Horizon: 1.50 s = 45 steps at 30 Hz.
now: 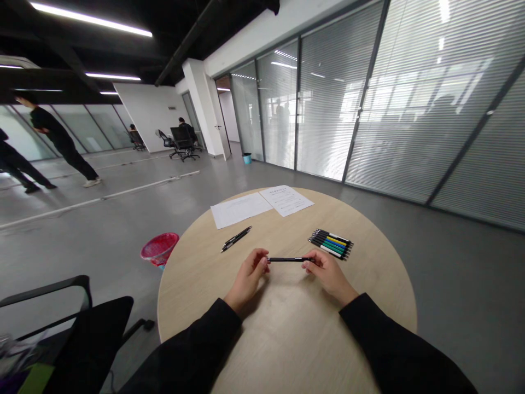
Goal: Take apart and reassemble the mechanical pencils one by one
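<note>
Head view: working from afar, I look down on a round table [192,290].
Left hand [248,278]: thumb and fingers pinch the left end of the black pen [289,259].
Right hand [330,278]: pinches the pen's right end, equally near.
Pen: one, its long axis level, left to right, nearer the table's near edge.
Loose pens [237,239]: apparently two, aslant, beyond the left hand.
Pen row [330,244]: about six, side by side, beyond the right hand; exact count unclear.
Sheets [241,210]: two, by the far edge.

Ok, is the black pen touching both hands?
Touching: the head view shows the black pen held at one end by the left hand and at the other by the right hand.
</note>
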{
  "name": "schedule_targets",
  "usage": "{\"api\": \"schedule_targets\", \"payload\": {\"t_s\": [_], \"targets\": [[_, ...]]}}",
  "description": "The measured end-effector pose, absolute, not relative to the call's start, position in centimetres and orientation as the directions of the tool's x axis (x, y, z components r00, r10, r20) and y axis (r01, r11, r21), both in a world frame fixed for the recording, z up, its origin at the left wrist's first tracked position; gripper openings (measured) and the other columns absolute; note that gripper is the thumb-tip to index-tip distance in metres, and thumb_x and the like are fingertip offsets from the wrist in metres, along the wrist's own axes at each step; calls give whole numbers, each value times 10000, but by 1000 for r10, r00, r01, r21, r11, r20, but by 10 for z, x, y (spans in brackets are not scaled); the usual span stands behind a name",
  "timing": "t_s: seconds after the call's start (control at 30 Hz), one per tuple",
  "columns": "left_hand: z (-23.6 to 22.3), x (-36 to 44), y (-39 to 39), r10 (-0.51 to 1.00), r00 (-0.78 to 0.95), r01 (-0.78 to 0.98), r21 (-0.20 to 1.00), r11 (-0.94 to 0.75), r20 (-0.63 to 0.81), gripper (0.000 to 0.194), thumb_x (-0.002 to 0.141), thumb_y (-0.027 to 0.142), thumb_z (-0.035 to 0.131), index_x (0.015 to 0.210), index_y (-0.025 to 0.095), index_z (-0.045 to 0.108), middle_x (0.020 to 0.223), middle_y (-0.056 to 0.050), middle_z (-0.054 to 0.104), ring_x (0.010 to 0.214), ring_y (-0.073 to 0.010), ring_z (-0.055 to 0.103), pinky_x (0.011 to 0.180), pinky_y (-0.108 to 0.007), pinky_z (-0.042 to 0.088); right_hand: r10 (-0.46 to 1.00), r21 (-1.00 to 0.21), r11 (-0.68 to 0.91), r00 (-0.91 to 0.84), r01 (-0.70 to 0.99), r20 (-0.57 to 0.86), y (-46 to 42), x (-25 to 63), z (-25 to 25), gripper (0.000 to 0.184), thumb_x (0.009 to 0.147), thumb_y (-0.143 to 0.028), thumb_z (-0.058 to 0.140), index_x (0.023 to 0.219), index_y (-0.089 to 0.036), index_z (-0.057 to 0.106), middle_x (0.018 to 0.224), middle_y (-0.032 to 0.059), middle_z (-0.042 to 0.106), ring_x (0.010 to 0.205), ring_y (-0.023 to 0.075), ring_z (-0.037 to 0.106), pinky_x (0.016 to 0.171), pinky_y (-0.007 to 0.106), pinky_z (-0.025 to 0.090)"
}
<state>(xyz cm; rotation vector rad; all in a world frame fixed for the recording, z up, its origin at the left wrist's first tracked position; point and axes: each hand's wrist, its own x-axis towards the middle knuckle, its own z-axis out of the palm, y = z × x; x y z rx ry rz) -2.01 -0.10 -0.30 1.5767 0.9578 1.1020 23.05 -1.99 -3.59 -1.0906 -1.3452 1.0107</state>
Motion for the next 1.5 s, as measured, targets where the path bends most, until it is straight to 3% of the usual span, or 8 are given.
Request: {"api": "schedule_targets", "payload": {"t_s": [0.13, 0.33, 0.6, 0.7, 0.77, 0.87, 1.2, 1.5], "targets": [[1, -20, -4, 926, 270, 5, 961, -275, 263, 329, 849, 367, 660, 1107, 210, 529, 927, -29, 571, 807, -151, 566, 742, -277, 487, 974, -971, 227, 3, 69, 228, -20, 231, -35, 253, 788, -420, 720, 870, -191, 651, 755, 24, 684, 664, 166, 616, 632, 287, 501], [6, -21, -3, 933, 275, 160, 946, -283, 232, 187, 869, 350, 625, 926, 175, 594, 807, -15, 582, 740, -149, 553, 692, -261, 445, 975, -972, 223, -9, 74, 223, -20, 232, -33, 246, 801, -417, 706, 874, -190, 646, 770, 29, 686, 659, 164, 606, 630, 290, 496], [2, -22, 0, 954, 237, 247, 938, -242, 184, 341, 929, 455, 519, 744, 171, 563, 668, -4, 555, 629, -141, 510, 619, -261, 422, 975, -972, 222, -17, 79, 221, -22, 231, -31, 226, 805, -398, 704, 871, -190, 645, 760, 24, 679, 662, 165, 606, 630, 287, 490], [1, -22, -1, 943, 267, 180, 951, -252, 200, 294, 941, 446, 502, 840, 178, 568, 738, -6, 553, 657, -135, 514, 628, -256, 435, 975, -972, 224, -21, 75, 223, -22, 231, -30, 217, 807, -388, 701, 876, -190, 643, 764, 24, 679, 669, 168, 606, 633, 289, 490], [1, -21, -3, 933, 281, 91, 962, -258, 224, 226, 910, 410, 567, 982, 196, 554, 842, -10, 557, 710, -132, 527, 654, -251, 456, 974, -972, 226, -27, 70, 225, -22, 231, -30, 208, 807, -379, 700, 875, -191, 643, 765, 22, 680, 671, 167, 607, 640, 292, 490], [0, -21, -4, 921, 293, 38, 960, -278, 255, 277, 855, 350, 653, 1061, 210, 531, 909, -16, 546, 771, -134, 532, 697, -248, 466, 974, -972, 226, -23, 64, 225, -22, 231, -30, 189, 804, -361, 700, 867, -192, 641, 751, 16, 675, 659, 162, 601, 634, 286, 481], [7, -20, -3, 946, 241, 174, 949, -262, 217, 205, 869, 381, 612, 880, 179, 579, 748, 3, 554, 680, -139, 522, 645, -249, 424, 975, -974, 221, -29, 49, 220, -21, 232, -34, 204, 807, -370, 702, 883, -192, 638, 768, 20, 682, 668, 164, 605, 639, 287, 482], [4, -21, 0, 959, 192, 257, 933, -253, 208, 336, 915, 468, 521, 750, 178, 556, 607, 25, 517, 562, -123, 474, 557, -239, 369, 974, -972, 226, -33, 58, 225, -22, 232, -32, 211, 810, -373, 700, 893, -193, 629, 775, 20, 685, 662, 161, 605, 640, 288, 488]]}}
